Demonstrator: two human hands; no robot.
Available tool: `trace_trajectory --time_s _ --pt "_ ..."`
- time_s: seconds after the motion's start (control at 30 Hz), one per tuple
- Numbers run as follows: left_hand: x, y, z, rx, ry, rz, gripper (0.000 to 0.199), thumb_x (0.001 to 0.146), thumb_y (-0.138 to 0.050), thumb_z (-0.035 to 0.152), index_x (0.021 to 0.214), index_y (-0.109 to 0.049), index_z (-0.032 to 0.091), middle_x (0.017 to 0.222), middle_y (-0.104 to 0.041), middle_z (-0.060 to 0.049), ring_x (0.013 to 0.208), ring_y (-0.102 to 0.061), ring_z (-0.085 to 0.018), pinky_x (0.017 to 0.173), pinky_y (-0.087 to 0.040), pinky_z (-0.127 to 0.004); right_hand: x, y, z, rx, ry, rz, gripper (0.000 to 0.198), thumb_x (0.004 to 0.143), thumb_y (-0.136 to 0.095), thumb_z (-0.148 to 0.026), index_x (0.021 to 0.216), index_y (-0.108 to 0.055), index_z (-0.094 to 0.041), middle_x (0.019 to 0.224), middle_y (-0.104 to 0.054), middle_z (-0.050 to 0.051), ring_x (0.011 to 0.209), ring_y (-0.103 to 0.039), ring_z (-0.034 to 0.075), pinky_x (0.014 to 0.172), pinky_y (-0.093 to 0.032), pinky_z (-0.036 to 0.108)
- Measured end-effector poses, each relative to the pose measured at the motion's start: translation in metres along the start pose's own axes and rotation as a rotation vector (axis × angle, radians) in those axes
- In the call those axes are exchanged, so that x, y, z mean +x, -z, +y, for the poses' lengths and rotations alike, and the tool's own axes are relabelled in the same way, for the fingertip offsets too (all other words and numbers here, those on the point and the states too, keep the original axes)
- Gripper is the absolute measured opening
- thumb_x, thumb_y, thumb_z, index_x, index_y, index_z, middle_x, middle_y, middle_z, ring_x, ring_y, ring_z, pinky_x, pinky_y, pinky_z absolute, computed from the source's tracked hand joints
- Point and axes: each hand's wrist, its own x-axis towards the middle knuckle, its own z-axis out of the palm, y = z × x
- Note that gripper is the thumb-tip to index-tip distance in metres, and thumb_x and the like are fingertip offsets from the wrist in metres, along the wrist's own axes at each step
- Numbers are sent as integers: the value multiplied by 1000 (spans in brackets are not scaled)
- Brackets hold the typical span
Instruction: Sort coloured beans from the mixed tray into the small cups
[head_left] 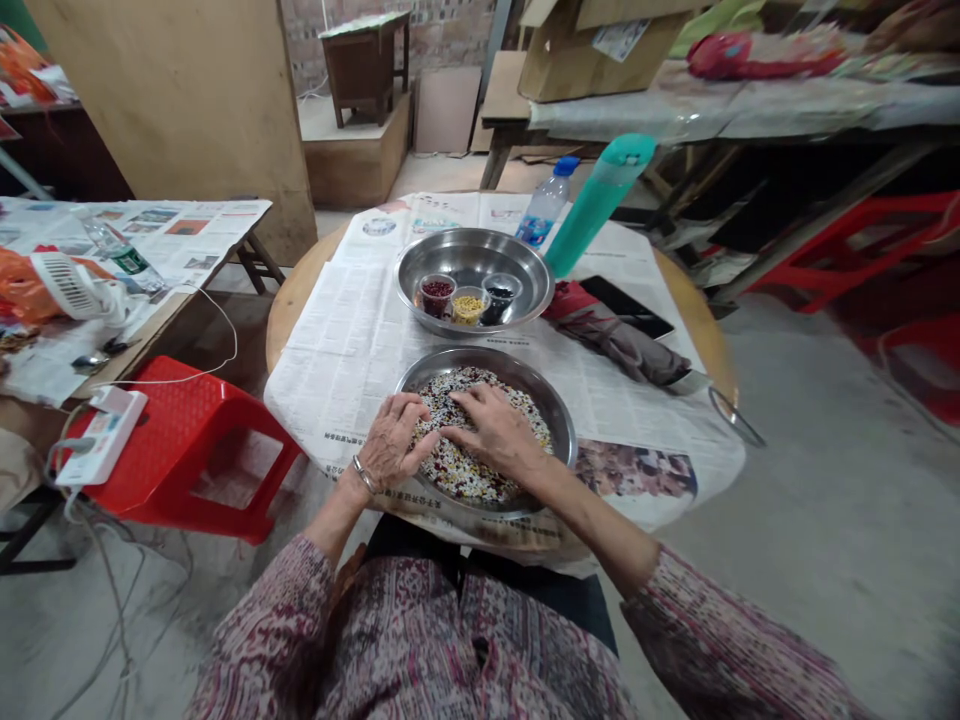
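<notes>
Okay, both hands are at the near steel bowl (566, 425), which sits close to the person on the newspaper (330, 335) covering the round table (701, 320). Mixed grains (480, 480), white, yellow and dark red, are spread inside it. Left hand (390, 440) is over the bowl's left side, fingers bent; can't tell if they pinch any grains. Right hand (499, 430) reaches over the middle, thumb and forefinger apart, tips at the grains; can't tell if it grasps any. Just beyond, the far steel bowl (480, 242) holds three clear cups: red beans (437, 290), yellow grains (468, 305), dark beans (499, 292). Behind its right side: water bottle (541, 210), teal container (600, 205). Folded umbrella (626, 340) lies right of that bowl.
</notes>
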Motion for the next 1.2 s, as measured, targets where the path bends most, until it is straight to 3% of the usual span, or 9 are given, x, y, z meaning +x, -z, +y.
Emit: trace_trajectory --time_s 0.17,0.37,0.53,0.63,0.7,0.87,1.0,1.1,1.2 --pt "1 1 2 17 8 -14 13 93 -48 27 101 -50 17 109 -52 -10 110 -47 -25 100 -41 -43 7 -11 -28 158 88 -168 19 87 -54 -15 101 -67 -16 96 -60 8 88 -56 18 81 -45 29" --pt "1 1 1 3 -1 -4 12 94 -48 27 100 -50 17 107 -53 -10 109 -48 -24 101 -41 -42 -2 -1 -14 191 111 -173 18 80 -53 -5 80 -67 -17 81 -62 4 77 -56 16 74 -43 28" --pt "1 1 1 1 0 -3 12 94 -48 28 100 -50 17 106 -53 -10 110 -48 -24 101 -41 -41 -30 7 -12 327 361 -218 20 85 -52 -8 93 -67 -19 89 -63 4 80 -57 14 72 -46 26" --pt "1 1 1 -1 7 -5 11 94 -49 27 100 -50 18 106 -53 -9 111 -48 -24 101 -41 -41 -34 4 -15 241 437 -215 22 89 -50 -11 98 -67 -20 93 -63 6 85 -57 16 73 -47 28" --pt "1 1 1 -1 6 -1 10 94 -49 27 99 -50 18 107 -53 -9 111 -48 -23 100 -41 -41 -29 2 -9 117 381 -173 22 90 -49 -12 98 -68 -21 93 -63 7 88 -56 18 73 -47 29" --pt "1 1 2 7 -5 13 9 93 -50 25 98 -50 18 106 -53 -9 107 -49 -23 99 -42 -40 -16 10 19 -127 89 -8 26 87 -47 -8 96 -67 -21 99 -63 9 95 -54 21 77 -46 32" --pt "2 3 3 18 4 -14 11 91 -52 25 100 -50 19 108 -55 -9 109 -51 -23 99 -43 -40 -29 26 29 -185 -18 39 18 91 -51 -23 100 -65 -20 105 -64 11 98 -56 25 81 -48 36" --pt "7 12 9 95 5 -142 22 90 -57 31 107 -51 19 119 -54 -10 116 -51 -24 103 -42 -41 -49 35 27 -152 0 -17 32 88 -59 -41 113 -60 -20 111 -63 11 100 -59 26 81 -49 37" --pt "19 24 22 245 37 -359 56 79 -70 50 119 -48 19 134 -47 -14 125 -46 -30 106 -41 -45 -64 36 22 -110 21 -79 46 80 -68 -46 118 -58 -22 108 -64 10 99 -61 27 78 -50 36"
